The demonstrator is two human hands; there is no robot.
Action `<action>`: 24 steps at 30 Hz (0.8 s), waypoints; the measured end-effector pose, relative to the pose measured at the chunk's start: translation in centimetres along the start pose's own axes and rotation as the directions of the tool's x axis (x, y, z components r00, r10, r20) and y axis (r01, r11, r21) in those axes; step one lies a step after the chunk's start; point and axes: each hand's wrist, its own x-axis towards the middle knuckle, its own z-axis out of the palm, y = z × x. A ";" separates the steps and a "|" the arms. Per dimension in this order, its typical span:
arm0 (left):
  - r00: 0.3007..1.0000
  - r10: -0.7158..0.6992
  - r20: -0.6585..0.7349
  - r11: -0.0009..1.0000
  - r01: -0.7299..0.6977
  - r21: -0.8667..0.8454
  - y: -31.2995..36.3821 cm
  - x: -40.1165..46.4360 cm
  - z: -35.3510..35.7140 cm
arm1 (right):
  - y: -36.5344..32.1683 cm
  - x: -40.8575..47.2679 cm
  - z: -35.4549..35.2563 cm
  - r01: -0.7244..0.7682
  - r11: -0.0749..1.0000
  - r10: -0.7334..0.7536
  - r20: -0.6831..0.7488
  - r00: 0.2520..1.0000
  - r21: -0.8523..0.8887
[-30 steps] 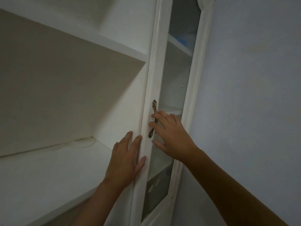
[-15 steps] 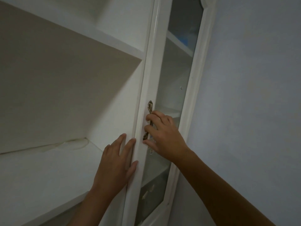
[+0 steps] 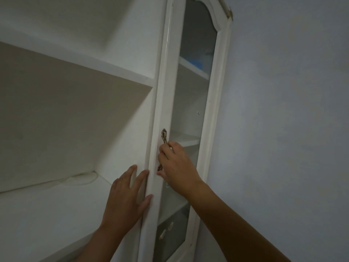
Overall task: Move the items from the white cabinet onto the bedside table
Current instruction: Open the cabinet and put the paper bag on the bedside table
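Observation:
A white cabinet (image 3: 79, 205) fills the left and middle of the view, with open shelves on the left. Its narrow glass door (image 3: 198, 103) stands on the right, framed in white. My right hand (image 3: 176, 167) is shut on the door's brass handle (image 3: 164, 136). My left hand (image 3: 126, 201) lies flat with fingers spread against the door frame's left edge. Behind the glass, something blue (image 3: 200, 58) rests on an upper shelf and a grey box (image 3: 172, 231) sits lower down. No bedside table is in view.
A pale blue wall (image 3: 283, 129) runs along the right of the cabinet. A light cable or cord (image 3: 83, 179) lies at the back of the open shelf.
The view has shifted so the door sits a little further left and more of its arched top shows. Both hands keep their places on the handle and the frame.

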 end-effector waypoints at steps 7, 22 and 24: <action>1.000 0.012 0.002 1.000 -0.012 -0.027 -0.1 -0.1 0.1 | -0.5 -0.3 -0.7 -0.027 1.000 0.027 0.005 1.000 -0.014; 0.994 0.112 -0.012 0.991 -0.112 -0.066 0.0 0.0 -0.3 | 0.1 -1.0 -1.8 -0.062 0.997 0.059 0.061 0.996 0.052; 0.991 0.136 -0.011 0.987 -0.137 -0.083 -0.3 -0.1 -0.3 | 0.4 -1.6 -1.7 -0.068 0.995 0.063 0.067 0.996 0.066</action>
